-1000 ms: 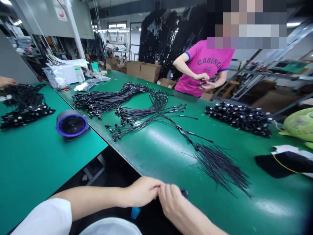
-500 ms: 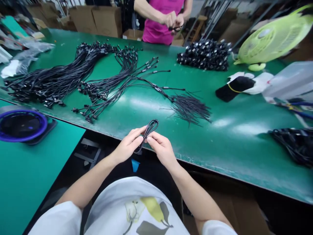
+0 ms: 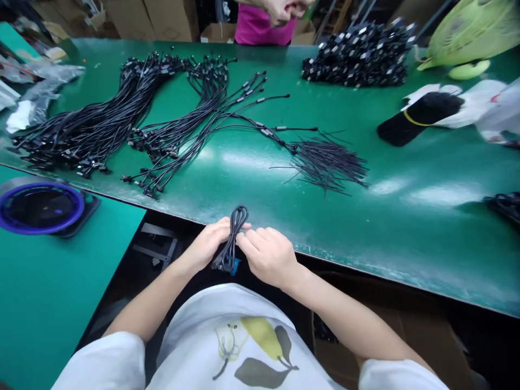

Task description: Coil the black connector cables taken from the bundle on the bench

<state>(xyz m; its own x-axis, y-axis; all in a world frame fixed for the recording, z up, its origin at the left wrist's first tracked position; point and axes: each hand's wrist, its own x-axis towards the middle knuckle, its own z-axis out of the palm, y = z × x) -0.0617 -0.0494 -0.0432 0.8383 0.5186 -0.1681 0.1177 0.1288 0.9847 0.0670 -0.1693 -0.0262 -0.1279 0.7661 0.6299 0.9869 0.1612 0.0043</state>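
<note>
Above the near edge of the green tabletop, a coiled cable is held upright at a slight tilt, with its looped end uppermost. It is grasped around its middle by the left hand. The right hand is clenched, its fingertips brought against the coil's side; whether anything is pinched in them cannot be told.

Beyond the hands, loose black ties are fanned out just beside the ends of a few long cables. A thicker pile of cables is spread to the left. Near the far edge, a heap of black bundles is stacked, and a tie bundle is bound by a yellow band. Across the tabletop, another person's hands are seen close together.
</note>
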